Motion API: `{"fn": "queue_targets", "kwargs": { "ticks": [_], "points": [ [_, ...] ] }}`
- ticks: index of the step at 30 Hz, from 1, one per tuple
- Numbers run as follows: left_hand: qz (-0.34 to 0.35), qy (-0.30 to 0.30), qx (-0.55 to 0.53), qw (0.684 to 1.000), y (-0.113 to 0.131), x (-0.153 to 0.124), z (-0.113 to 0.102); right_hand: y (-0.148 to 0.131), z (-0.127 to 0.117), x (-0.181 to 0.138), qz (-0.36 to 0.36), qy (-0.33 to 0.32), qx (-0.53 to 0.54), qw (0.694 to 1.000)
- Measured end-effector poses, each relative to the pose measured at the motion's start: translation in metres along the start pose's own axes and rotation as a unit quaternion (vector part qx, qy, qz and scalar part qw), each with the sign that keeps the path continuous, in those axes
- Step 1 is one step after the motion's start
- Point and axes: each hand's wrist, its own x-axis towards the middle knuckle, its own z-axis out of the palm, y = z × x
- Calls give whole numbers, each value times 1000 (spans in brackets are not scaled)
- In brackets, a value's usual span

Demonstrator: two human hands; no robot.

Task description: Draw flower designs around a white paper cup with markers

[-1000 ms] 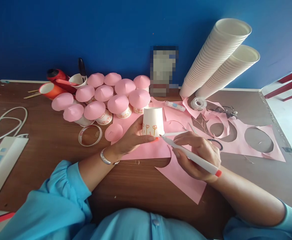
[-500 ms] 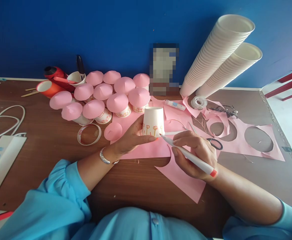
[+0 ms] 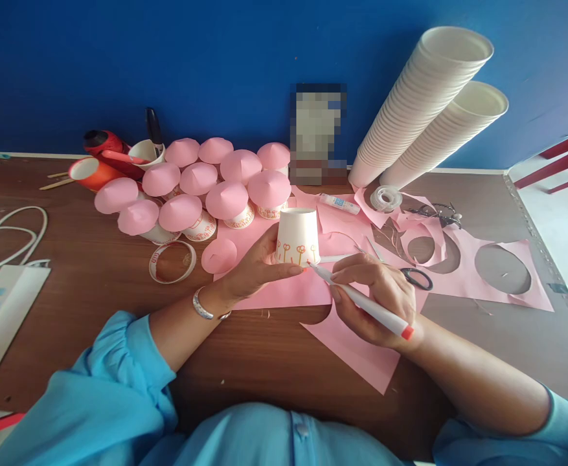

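Observation:
A white paper cup point(image 3: 298, 226), upside down, is held in my left hand point(image 3: 259, 262), thumb across its lower rim. Small red flowers on yellowish stems are drawn around the cup's lower part. My right hand point(image 3: 378, 294) grips a white marker point(image 3: 371, 309) with a red end, pen-like. Its tip touches the cup near the rim, or is very close to it. Just left of my left hand lies a small pink paper cone point(image 3: 219, 256). Beneath both hands spreads pink paper point(image 3: 284, 294). Scissors point(image 3: 417, 279) lie partly hidden behind my right hand.
Several decorated cups with pink cone tops point(image 3: 227, 199) stand at the back left. Tall stacks of paper cups point(image 3: 422, 107) lean against the blue wall. Clear tape point(image 3: 386, 199), a glue tube point(image 3: 340, 204) and cut pink scraps point(image 3: 468, 265) lie right. A power strip point(image 3: 9, 323) sits far left.
The marker in my right hand has shifted slightly left and down along the cup's rim. A small red mark now shows by its tip. My left hand keeps its hold on the cup.

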Motion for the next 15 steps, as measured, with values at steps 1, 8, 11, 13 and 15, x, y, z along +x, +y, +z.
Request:
{"fn": "queue_targets", "kwargs": {
  "ticks": [1,8,11,13,15],
  "points": [
    [-1,2,0,1000,0,0,0,0,0,0,0,-2,2,1000],
    [10,4,-11,1000,-3,1,-2,-1,-2,1,13,-4,21,1000],
    [-1,2,-37,999,-1,1,-1,-2,-1,1,4,24,29,999],
    [-7,-11,-62,998,0,1,-1,-1,-2,1,8,40,25,999],
    [-9,-25,-88,996,-1,0,-1,-1,-2,0,19,44,20,999]
  ]
}}
